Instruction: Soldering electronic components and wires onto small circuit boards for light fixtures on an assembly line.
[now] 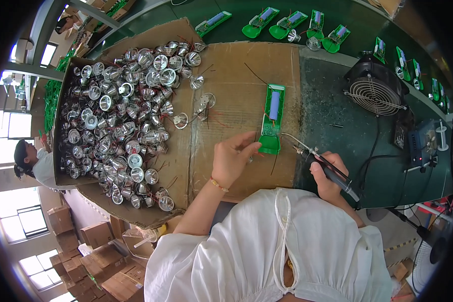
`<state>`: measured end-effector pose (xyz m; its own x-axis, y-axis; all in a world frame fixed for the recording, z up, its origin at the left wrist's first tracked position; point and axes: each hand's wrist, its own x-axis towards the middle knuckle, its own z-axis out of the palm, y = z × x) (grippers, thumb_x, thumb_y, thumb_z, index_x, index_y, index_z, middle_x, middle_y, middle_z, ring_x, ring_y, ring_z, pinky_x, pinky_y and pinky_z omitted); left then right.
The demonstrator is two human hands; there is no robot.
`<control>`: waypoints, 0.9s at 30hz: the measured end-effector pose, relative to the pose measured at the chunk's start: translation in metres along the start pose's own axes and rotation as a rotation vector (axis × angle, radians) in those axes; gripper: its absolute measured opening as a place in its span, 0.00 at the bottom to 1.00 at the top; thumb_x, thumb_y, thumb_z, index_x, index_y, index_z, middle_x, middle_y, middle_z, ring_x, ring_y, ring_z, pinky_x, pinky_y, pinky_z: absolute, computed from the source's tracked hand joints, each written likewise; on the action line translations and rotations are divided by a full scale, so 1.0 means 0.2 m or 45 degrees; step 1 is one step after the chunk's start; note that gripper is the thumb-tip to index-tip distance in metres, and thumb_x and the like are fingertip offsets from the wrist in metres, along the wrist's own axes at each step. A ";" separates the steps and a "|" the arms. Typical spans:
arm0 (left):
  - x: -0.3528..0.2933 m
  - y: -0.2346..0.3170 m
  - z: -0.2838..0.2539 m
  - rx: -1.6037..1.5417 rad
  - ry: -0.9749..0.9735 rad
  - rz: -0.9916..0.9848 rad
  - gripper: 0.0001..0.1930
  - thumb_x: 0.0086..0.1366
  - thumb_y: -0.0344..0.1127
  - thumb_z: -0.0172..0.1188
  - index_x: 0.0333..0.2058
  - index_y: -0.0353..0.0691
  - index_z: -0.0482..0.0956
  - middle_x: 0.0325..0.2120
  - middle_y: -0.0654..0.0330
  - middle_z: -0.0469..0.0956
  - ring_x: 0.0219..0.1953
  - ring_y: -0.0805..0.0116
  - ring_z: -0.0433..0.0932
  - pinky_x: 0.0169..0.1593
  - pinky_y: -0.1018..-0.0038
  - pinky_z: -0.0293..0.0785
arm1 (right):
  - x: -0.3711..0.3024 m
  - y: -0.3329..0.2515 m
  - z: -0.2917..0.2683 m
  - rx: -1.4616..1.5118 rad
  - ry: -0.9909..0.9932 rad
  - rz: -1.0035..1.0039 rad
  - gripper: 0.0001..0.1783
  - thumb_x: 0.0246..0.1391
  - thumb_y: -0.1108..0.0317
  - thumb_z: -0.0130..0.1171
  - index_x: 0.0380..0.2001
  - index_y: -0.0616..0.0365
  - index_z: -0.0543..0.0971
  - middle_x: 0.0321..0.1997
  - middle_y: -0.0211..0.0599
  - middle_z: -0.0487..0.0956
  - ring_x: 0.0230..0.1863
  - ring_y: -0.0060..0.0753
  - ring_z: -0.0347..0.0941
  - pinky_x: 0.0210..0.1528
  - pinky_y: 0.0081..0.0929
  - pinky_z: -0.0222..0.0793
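Note:
A green flashlight housing [268,143] lies open on the cardboard sheet in front of me, a blue cylindrical battery [275,104] in its upper part and a small circuit board below. My left hand [235,155] is closed at the left edge of its wide end, thumb and forefinger pinched against it. Something small and shiny shows under those fingers, too hidden to name. In my right hand [328,173] is a soldering iron [338,180] with a bent metal feed tube, its front end close to the housing's right side. Thin dark wires stick out above and below the housing.
At left stands a cardboard box [65,151] heaped with silvery reflector cups [131,121]; a few lie loose beside it. Several more green housings [289,22] line the far belt. A black fan [375,93] and a blue soldering station [422,146] stand at right, with cables on the bench.

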<state>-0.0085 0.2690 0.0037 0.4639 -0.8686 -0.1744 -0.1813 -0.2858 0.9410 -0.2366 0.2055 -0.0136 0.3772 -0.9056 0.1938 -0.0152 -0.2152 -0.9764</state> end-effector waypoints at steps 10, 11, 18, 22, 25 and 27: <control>0.07 -0.04 0.07 0.371 0.106 0.251 0.06 0.49 0.32 0.64 0.21 0.36 0.79 0.22 0.56 0.75 0.26 0.62 0.74 0.31 0.71 0.70 | 0.05 0.01 0.07 -0.080 0.013 0.000 0.08 0.46 0.71 0.62 0.28 0.63 0.73 0.20 0.30 0.74 0.21 0.16 0.66 0.24 0.17 0.63; 0.07 -0.04 0.07 0.373 0.108 0.247 0.06 0.49 0.32 0.64 0.21 0.36 0.79 0.22 0.56 0.75 0.26 0.62 0.74 0.31 0.71 0.70 | 0.05 0.02 0.08 -0.068 0.018 0.009 0.09 0.46 0.71 0.62 0.28 0.63 0.73 0.20 0.30 0.74 0.20 0.16 0.66 0.24 0.17 0.63; 0.11 -0.02 0.07 0.392 0.049 0.128 0.07 0.49 0.33 0.65 0.21 0.36 0.79 0.22 0.57 0.75 0.25 0.63 0.74 0.29 0.71 0.68 | 0.05 0.06 0.10 0.076 0.050 0.211 0.08 0.48 0.70 0.61 0.28 0.61 0.73 0.19 0.27 0.74 0.20 0.13 0.65 0.24 0.14 0.62; 0.12 -0.03 0.06 0.321 0.003 0.070 0.08 0.49 0.34 0.65 0.21 0.36 0.79 0.21 0.58 0.75 0.23 0.65 0.73 0.28 0.72 0.67 | 0.07 0.01 0.11 0.228 0.082 0.451 0.08 0.49 0.69 0.60 0.30 0.62 0.73 0.20 0.29 0.74 0.21 0.15 0.67 0.24 0.14 0.63; 0.12 -0.02 0.06 0.337 -0.005 0.084 0.08 0.49 0.34 0.65 0.21 0.36 0.79 0.21 0.58 0.75 0.23 0.66 0.73 0.27 0.72 0.67 | 0.05 -0.01 0.10 0.338 0.153 0.473 0.09 0.50 0.69 0.60 0.31 0.62 0.73 0.21 0.32 0.75 0.22 0.17 0.69 0.25 0.15 0.66; 0.13 -0.03 0.06 0.331 -0.007 0.074 0.08 0.48 0.35 0.65 0.21 0.36 0.79 0.21 0.58 0.75 0.23 0.66 0.73 0.27 0.73 0.67 | 0.04 0.00 0.08 0.331 0.153 0.401 0.10 0.50 0.69 0.60 0.32 0.63 0.72 0.22 0.34 0.75 0.22 0.18 0.69 0.26 0.16 0.67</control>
<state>-0.0055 0.2439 -0.0095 0.4414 -0.8886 -0.1242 -0.4249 -0.3290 0.8434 -0.2186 0.2034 -0.0128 0.2807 -0.9519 -0.1228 0.1276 0.1638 -0.9782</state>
